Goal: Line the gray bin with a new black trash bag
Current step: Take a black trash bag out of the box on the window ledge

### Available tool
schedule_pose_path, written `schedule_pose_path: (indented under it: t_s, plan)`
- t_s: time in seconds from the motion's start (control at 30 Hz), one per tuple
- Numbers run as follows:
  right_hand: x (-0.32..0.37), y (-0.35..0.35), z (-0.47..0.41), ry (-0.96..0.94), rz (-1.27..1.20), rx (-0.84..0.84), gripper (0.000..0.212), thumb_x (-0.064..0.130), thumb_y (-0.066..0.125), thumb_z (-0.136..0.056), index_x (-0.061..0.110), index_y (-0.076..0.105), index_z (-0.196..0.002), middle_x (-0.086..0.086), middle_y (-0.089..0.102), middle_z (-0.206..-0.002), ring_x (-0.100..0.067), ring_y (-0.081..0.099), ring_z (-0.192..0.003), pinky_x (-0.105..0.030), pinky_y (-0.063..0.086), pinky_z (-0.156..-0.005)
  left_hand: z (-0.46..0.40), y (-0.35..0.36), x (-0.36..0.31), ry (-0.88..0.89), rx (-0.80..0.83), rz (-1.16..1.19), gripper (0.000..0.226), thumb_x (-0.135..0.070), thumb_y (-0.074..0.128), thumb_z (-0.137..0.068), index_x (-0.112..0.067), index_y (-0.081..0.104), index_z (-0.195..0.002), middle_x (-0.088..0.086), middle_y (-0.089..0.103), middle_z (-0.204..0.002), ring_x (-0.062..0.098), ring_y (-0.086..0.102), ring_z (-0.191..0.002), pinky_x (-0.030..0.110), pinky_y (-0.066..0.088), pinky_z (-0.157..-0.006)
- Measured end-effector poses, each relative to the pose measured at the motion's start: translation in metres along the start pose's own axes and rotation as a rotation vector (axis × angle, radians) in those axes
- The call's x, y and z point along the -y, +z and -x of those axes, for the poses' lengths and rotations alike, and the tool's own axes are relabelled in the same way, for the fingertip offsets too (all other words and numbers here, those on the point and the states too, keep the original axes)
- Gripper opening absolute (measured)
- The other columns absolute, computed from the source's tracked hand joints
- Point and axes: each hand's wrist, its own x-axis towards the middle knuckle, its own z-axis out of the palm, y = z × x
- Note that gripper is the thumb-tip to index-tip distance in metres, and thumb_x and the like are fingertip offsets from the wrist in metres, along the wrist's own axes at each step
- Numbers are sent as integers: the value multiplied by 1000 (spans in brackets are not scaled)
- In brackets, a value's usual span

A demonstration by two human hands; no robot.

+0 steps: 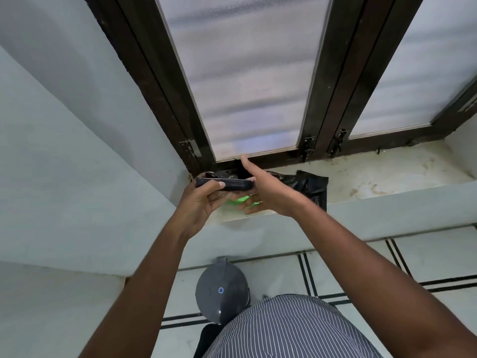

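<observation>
My left hand [198, 202] grips a flat, folded black trash bag bundle [224, 184] above the left end of the window sill [387, 177]. My right hand [265, 189] is beside it with the index finger straight up toward the window frame and the thumb touching the bundle's right end. A second crumpled black trash bag [308, 187] lies on the sill behind my right hand. The gray bin [222, 290], round with its lid down, stands on the floor below the sill, close to my body.
A bright green item [240, 200] lies on the sill, mostly hidden under my hands. The dark-framed window [258, 73] with latches stands right behind the sill. A wall closes in on the left. White floor tiles [348, 267] with black lines stretch to the right.
</observation>
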Motion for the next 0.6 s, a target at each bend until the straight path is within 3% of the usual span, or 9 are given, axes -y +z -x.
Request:
schedule_pose_path:
  t_s: [0.07, 0.13, 0.2, 0.3, 0.4, 0.53, 0.6]
  plan:
    - [-8, -4, -3, -113, -187, 87, 62, 61, 70, -101, 8, 74, -132, -17, 79, -122, -27, 75, -97, -40, 64, -89, -1, -1, -1, 13, -21, -4, 29, 2, 68, -96, -8, 58, -121, 22, 72, -129, 39, 72, -118, 47, 56, -106]
    - [-13, -7, -8, -232, -251, 68, 34, 30, 80, -102, 10, 72, -128, -11, 77, -115, -23, 73, -98, -36, 64, -89, -3, -4, -2, 24, -67, -22, 40, 0, 73, -94, -1, 57, -130, 22, 74, -127, 41, 73, -116, 49, 56, -106]
    - [-14, -8, -12, -306, -247, 29, 26, 17, 83, -99, 14, 72, -123, -8, 75, -111, -21, 73, -94, -33, 64, -87, -3, -7, -2, 23, -87, -51, 49, -3, 77, -92, 6, 56, -136, 21, 75, -124, 40, 74, -114, 50, 55, -107]
    - [-14, -8, -14, -353, -205, -39, 23, 14, 83, -98, 16, 71, -117, -9, 75, -102, -21, 73, -82, -34, 65, -82, 0, -9, -4, 24, -146, -212, 42, -17, 83, -90, -2, 69, -126, 15, 78, -119, 29, 78, -108, 47, 58, -102]
    - [-13, -6, -16, -389, -128, -80, 22, 16, 81, -101, 16, 69, -119, -9, 75, -98, -22, 71, -71, -38, 67, -77, -1, -11, -3, 96, -245, -538, 43, -41, 89, -81, -21, 75, -117, -1, 79, -113, 14, 76, -104, 41, 62, -97]
    - [-11, -9, -22, -396, 41, -23, 26, 24, 79, -103, 15, 67, -124, -17, 74, -105, -22, 68, -64, -41, 66, -73, -2, -13, -5, 300, -106, -861, 64, -40, 91, -79, -38, 60, -135, -13, 67, -125, -1, 62, -117, 19, 54, -95]
    - [-9, -12, -26, -383, 88, -6, 26, 25, 79, -103, 14, 67, -123, -16, 73, -102, -19, 65, -62, -35, 63, -70, -4, -16, -9, 430, -110, -1070, 60, -46, 89, -80, -39, 64, -134, -17, 67, -121, -1, 63, -112, 21, 55, -92]
